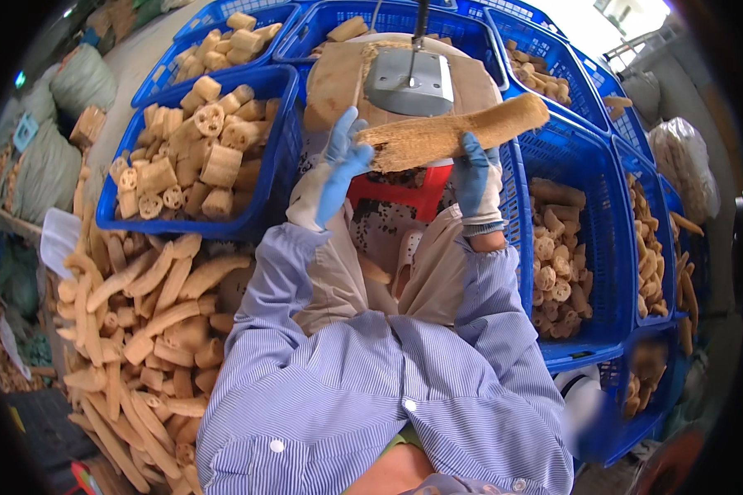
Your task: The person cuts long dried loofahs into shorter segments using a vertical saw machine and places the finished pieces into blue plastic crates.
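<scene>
Your right hand [475, 175] is gripping the loofah [437, 136] along its near edge, fingers curled; your left hand [334, 169] is standing half open at the ragged end, and I cannot tell whether it is bearing weight. The loofah is slanting just in front of the block [409, 81]. Ideally, you're steadying both ends and keeping fingers clear.

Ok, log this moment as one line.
left hand: at left end of loofah | right hand: gripping loofah | grey metal block: beyond loofah | blue crates: both sides, holding loofah pieces
</scene>
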### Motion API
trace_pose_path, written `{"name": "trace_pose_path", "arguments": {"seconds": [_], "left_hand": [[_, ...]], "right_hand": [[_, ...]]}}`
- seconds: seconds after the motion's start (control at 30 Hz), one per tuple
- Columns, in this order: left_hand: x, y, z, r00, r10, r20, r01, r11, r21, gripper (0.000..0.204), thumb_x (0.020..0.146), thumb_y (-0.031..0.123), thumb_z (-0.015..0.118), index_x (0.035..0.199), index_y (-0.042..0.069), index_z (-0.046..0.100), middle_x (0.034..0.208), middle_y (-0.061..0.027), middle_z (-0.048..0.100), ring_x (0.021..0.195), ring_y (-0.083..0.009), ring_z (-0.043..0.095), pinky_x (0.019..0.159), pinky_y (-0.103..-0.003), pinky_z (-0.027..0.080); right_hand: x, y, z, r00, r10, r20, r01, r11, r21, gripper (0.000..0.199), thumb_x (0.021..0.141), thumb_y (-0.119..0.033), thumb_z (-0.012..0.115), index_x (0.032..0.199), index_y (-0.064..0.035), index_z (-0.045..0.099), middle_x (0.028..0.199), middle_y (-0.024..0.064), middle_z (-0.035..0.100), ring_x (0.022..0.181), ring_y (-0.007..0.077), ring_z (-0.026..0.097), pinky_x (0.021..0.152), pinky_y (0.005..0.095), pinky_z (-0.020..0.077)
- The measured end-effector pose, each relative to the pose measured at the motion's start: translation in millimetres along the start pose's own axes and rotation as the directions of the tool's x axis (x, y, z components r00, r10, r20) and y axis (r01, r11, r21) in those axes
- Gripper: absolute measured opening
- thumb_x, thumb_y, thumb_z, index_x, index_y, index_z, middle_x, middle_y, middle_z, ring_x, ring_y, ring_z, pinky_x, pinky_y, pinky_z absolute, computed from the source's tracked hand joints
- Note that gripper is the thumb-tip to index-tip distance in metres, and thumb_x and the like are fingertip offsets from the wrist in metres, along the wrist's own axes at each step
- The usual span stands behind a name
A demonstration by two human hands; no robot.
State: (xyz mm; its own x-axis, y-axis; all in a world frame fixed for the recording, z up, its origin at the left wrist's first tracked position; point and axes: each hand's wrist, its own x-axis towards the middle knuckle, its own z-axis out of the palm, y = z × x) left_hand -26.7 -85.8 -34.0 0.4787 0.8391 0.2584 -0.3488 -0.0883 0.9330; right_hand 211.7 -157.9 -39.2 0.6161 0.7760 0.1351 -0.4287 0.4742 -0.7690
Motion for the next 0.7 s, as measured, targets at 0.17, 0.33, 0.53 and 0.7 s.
{"name": "trace_pose_path", "arguments": {"seconds": [0.17,0.33,0.53,0.7], "left_hand": [[29,-13,13,0.979,0.205,0.017,-0.204,0.962,0.18,0.075,0.087,-0.003,0.074,0.151,0.013,0.039,0.136,-0.0088,0.054,0.12,-0.0172,0.057,0.104,-0.031,0.049],[68,1,-17,0.998,0.042,0.043,-0.048,0.988,0.149,0.058,0.088,0.005,0.074,0.141,0.01,0.051,0.127,-0.0062,0.061,0.113,-0.0147,0.06,0.099,-0.03,0.051],[120,10,-25,0.967,-0.255,-0.002,0.245,0.926,0.286,0.051,0.093,0.026,0.072,0.141,0.021,0.054,0.128,-0.0058,0.06,0.116,-0.0171,0.06,0.086,-0.033,0.057],[142,0,-21,0.974,-0.225,-0.021,0.219,0.92,0.324,0.058,0.096,0.033,0.068,0.149,0.025,0.046,0.131,-0.008,0.058,0.116,-0.0175,0.059,0.082,-0.035,0.06]], "right_hand": [[4,-1,10,0.999,-0.031,0.006,0.031,0.999,0.008,0.043,0.091,-0.008,0.072,0.132,-0.0042,0.059,0.118,0.0073,0.067,0.106,0.0172,0.065,0.093,0.0324,0.0535],[0,-7,-12,0.998,0.069,0.01,-0.063,0.953,-0.297,0.045,0.092,-0.01,0.07,0.134,-0.001,0.057,0.119,0.0101,0.068,0.105,0.0176,0.066,0.092,0.0303,0.0533],[16,5,-10,0.973,-0.109,0.203,0.183,0.899,-0.397,0.061,0.083,-0.017,0.083,0.136,-0.004,0.057,0.125,0.0096,0.066,0.114,0.0192,0.063,0.099,0.0345,0.0512],[60,-24,29,0.799,-0.124,0.589,0.502,-0.401,-0.766,0.095,0.069,-0.049,0.086,0.15,-0.0285,0.042,0.149,0.0054,0.047,0.147,0.0325,0.03,0.121,0.0601,0.0147]]}}
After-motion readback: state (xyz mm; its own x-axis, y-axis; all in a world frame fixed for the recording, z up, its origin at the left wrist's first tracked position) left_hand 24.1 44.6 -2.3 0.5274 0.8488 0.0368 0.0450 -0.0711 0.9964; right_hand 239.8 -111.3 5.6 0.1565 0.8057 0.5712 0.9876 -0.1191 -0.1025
